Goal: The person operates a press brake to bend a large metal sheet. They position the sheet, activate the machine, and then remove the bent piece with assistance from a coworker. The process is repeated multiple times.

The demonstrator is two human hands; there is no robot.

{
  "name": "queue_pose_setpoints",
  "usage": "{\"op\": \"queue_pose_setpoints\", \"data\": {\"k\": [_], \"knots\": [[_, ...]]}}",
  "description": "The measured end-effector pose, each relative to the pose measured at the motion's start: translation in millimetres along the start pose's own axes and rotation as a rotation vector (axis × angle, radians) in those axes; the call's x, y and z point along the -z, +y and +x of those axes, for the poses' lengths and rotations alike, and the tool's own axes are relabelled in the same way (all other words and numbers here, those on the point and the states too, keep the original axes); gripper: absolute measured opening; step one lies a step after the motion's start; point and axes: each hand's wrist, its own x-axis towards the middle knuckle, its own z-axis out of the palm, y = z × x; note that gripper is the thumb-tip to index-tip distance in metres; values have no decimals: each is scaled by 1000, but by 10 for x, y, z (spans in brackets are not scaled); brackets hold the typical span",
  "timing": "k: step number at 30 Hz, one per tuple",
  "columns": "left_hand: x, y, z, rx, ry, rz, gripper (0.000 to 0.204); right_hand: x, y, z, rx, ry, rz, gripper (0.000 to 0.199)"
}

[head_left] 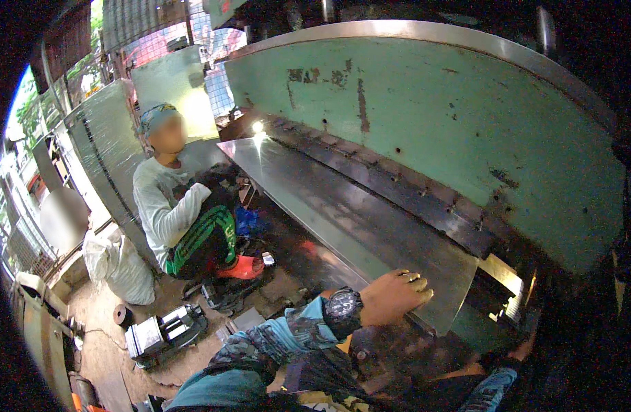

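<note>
A long grey metal sheet (357,206) lies flat, its far long side against the dark clamping bar of a big green press machine (425,117). My left hand (398,296) is at the sheet's near edge, close to its right end, with the fingers bent over the top face; the thumb is hidden. A dark watch sits on that wrist, below a blue patterned sleeve. In the dim lower right corner, my right hand (523,347) is raised beside the machine, right of the sheet's end. Shadow hides its fingers and whatever they touch.
A person (168,199) in a grey long-sleeved shirt squats by the sheet's far left end. On the floor at left are a silver motor-like machine part (166,333), a white sack (120,268) and a small roll (122,315). A lamp (258,128) glows at the far end.
</note>
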Motion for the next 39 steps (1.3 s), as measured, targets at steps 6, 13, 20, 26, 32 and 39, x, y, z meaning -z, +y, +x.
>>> {"op": "queue_pose_setpoints", "data": {"k": [6, 13, 20, 26, 32, 39], "knots": [[83, 14, -3, 34, 24, 11, 52, 313, 103, 76, 21, -38, -186, 61], [301, -45, 149, 47, -7, -3, 42, 137, -107, 21, -110, 132, -132, 63], [489, -47, 134, -14, 207, -11, 32, -407, -278, -283, -72, 536, -122, 40], [717, -122, 399, 10, 92, -87, 27, -556, -377, -418, -85, 460, -109, 44], [776, -82, 402, 46, 139, -129, 36, -558, -381, -412, -102, 445, -140, 51], [1017, -355, 846, 44, 162, -62, 26, -626, -375, -484, 89, 373, -224, 42]]}}
